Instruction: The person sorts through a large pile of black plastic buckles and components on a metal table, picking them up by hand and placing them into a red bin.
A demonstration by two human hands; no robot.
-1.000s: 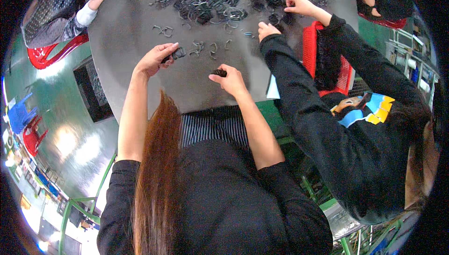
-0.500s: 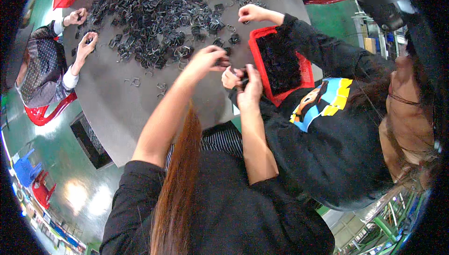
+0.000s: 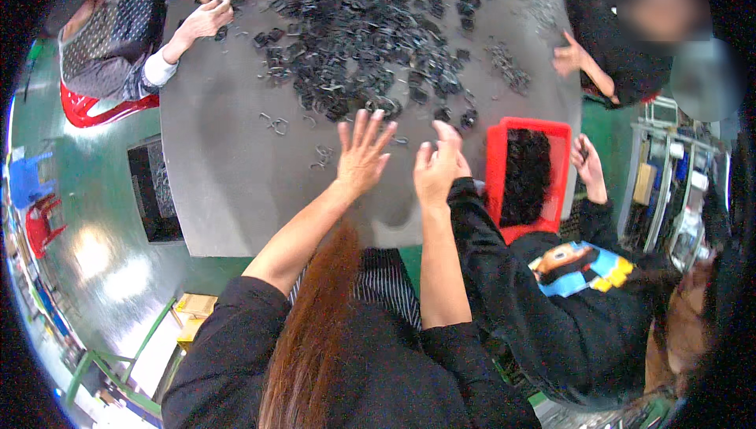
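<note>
My left hand [image 3: 362,153] is open over the grey table [image 3: 228,193], its fingers spread toward a large heap of small black pieces [image 3: 346,35]. Metal wire loops show among those pieces; their exact kind I cannot make out. To the right, my right hand [image 3: 439,169] has its fingers stretched forward and parted, with nothing visible in it. It overlaps the hand of the co-worker beside me, which is mostly hidden. A few loose wire hooks [image 3: 275,123] lie on the table left of my left hand.
A red plastic basket [image 3: 494,169] full of black pieces stands at the right, beside a co-worker's black sleeve [image 3: 480,224]. Two other people's hands [image 3: 206,16] work at the far left. Another co-worker's hand [image 3: 571,55] is at the far right, near a small metal heap [image 3: 508,67].
My hands have moved apart, and the left has gone from closed fingers to spread ones. The dark piece seen between my fingers no longer shows. The whole view has shifted.
</note>
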